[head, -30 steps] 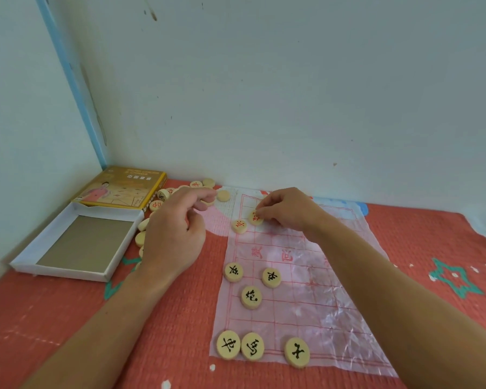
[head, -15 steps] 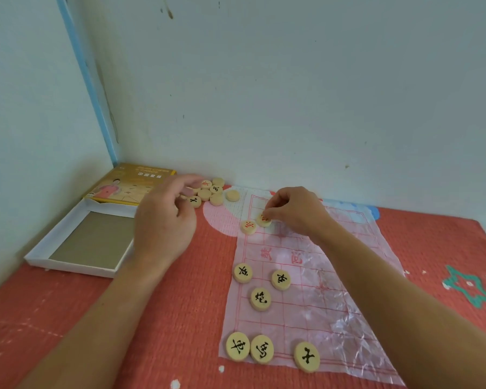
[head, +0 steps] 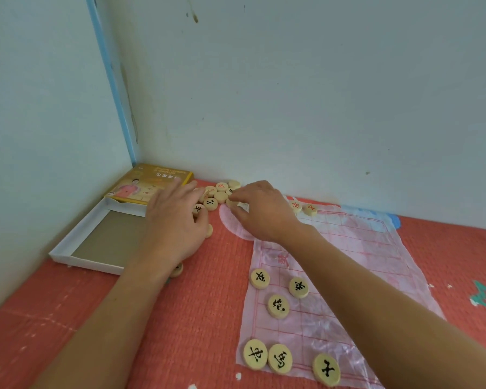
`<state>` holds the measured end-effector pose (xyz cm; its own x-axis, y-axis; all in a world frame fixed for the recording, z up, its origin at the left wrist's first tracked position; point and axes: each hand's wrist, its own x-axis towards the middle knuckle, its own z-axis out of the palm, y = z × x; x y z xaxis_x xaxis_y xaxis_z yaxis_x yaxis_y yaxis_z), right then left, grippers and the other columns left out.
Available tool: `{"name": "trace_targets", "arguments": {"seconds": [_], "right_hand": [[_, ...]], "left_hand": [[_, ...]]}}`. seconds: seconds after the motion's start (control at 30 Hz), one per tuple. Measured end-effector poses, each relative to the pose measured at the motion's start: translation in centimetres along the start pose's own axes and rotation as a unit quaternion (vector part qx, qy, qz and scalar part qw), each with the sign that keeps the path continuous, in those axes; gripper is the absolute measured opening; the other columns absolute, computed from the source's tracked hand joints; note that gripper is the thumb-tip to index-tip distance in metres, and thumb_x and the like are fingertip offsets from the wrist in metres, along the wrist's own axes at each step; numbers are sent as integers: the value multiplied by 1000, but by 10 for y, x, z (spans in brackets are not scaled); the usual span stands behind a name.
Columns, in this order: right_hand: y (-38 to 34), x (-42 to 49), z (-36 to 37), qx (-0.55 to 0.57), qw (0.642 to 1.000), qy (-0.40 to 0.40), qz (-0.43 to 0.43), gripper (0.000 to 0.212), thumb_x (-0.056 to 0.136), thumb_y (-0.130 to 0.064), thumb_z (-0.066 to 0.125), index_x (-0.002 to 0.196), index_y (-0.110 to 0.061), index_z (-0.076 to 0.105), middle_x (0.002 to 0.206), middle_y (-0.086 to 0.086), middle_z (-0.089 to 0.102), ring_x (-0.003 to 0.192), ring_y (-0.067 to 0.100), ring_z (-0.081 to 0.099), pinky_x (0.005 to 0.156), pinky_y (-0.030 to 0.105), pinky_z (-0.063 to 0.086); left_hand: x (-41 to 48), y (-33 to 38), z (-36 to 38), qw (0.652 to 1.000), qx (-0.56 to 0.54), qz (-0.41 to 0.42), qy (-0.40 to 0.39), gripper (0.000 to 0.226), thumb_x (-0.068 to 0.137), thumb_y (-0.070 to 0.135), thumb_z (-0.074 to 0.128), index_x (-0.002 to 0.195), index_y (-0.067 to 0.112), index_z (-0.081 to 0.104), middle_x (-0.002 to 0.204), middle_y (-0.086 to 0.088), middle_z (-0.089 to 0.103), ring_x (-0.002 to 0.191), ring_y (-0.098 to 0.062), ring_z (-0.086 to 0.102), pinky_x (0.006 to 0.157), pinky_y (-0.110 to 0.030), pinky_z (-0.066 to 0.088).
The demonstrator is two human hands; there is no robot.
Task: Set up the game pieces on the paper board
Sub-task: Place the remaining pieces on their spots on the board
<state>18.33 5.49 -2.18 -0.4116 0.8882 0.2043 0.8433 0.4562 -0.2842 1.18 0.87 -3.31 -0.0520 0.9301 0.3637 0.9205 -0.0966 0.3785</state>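
Observation:
The pink paper board (head: 362,248) lies on the red mat. Three black-marked round pieces stand in its near row (head: 280,359) and three more sit above them (head: 278,306). Two red-marked pieces (head: 302,207) sit at its far edge. A pile of loose pieces (head: 216,193) lies by the wall, left of the board. My left hand (head: 174,223) rests over the pile's left side with fingers stretched out. My right hand (head: 261,209) reaches across and pinches one pale piece (head: 232,203) at the pile's right edge.
A white box tray (head: 68,252) lies at the left wall, with its yellow lid (head: 149,181) behind it in the corner. Stray pieces (head: 177,269) peek out from under my left wrist. The walls close off the back and left.
My right hand left the two red pieces at the board's far edge and moved left to the pile. My left hand uncurled and spread over the pile.

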Motion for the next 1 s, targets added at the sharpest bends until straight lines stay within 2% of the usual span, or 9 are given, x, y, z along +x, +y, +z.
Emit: {"name": "trace_targets", "arguments": {"seconds": [0.13,0.27,0.37,0.6,0.7,0.8,0.87,0.93,1.0], "right_hand": [[0,-1,5,-51,998,-14,-26,30,98,-32,46,120,-26,65,128,-8,61,124,21,42,97,36,36],[-1,-3,5,-39,998,14,-38,23,95,-33,52,111,-27,69,117,-7,65,111,21,48,89,34,40],[-3,-3,5,-30,999,18,-39,17,92,-32,57,102,-23,68,108,-3,64,105,20,50,84,32,40],[-4,-2,4,-31,998,13,-48,20,93,-32,55,107,-24,67,106,-4,65,101,18,58,77,30,43],[-4,-3,0,-39,998,25,-41,24,93,-33,52,110,-25,68,105,-6,70,98,18,64,80,33,49],[-3,-7,-6,86,995,40,37,23,92,-30,56,110,-27,69,93,-7,74,86,15,67,76,32,52],[1,-10,-14,257,961,35,99,24,91,-20,56,110,-25,69,87,-3,73,77,10,68,69,33,54],[4,-15,-23,400,908,4,129,25,92,-10,54,109,-19,70,86,1,72,77,8,70,73,31,57],[8,-20,-31,471,872,-21,132,24,92,-4,55,109,-14,69,89,8,70,78,10,70,77,25,58]], "left_hand": [[4,1,4,998,43,6,-54,44,98,41,34,142,34,40,158,5,20,148,-17,0,118,-42,1],[9,2,9,994,70,4,-86,45,99,48,26,140,38,41,160,1,16,148,-21,-7,118,-46,-2],[9,3,9,993,82,10,-89,44,100,46,26,138,35,45,158,5,21,148,-21,-5,117,-46,-3],[9,4,8,994,76,9,-74,43,100,42,31,135,27,51,151,9,35,147,-19,2,116,-46,-1],[10,3,10,997,69,14,-37,40,99,39,37,131,23,55,146,6,42,146,-19,10,115,-44,-2],[11,3,11,998,44,29,21,31,94,29,50,121,19,63,133,2,52,139,-20,30,116,-43,-2],[11,3,11,997,19,49,58,26,90,19,58,114,16,67,124,0,56,123,-22,47,116,-44,10],[10,5,8,994,-27,59,87,26,87,13,61,113,16,67,120,0,57,111,-22,54,103,-37,33],[7,10,4,992,-76,44,94,28,88,13,61,115,18,66,122,4,54,107,-16,54,85,-27,40]]}}
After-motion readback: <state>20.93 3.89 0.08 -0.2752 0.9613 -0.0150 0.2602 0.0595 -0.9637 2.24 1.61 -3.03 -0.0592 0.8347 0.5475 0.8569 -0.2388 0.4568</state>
